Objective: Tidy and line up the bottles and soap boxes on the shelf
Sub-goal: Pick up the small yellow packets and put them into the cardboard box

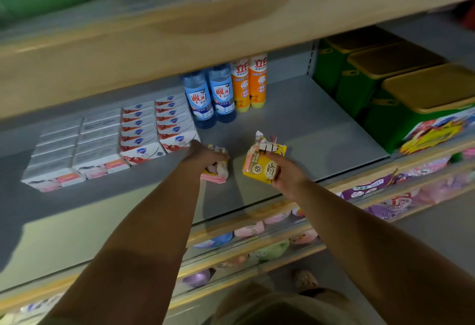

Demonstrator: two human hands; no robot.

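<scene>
On the grey shelf [321, 129], several white soap boxes [140, 131] stand in neat rows at the left. Two blue bottles [209, 95] and two orange bottles [249, 83] stand behind them at the back. My left hand [203, 155] grips a pink wrapped soap pack [218, 173] that rests on the shelf just right of the box rows. My right hand [285, 170] holds a yellow wrapped soap pack [259, 162] a little above the shelf, beside the pink one.
Green bins with yellow lids [401, 93] fill the shelf's right end. A wooden shelf board [180, 36] hangs low overhead. Lower shelves [257, 234] hold coloured packets. Bare shelf surface lies between the bottles and the bins.
</scene>
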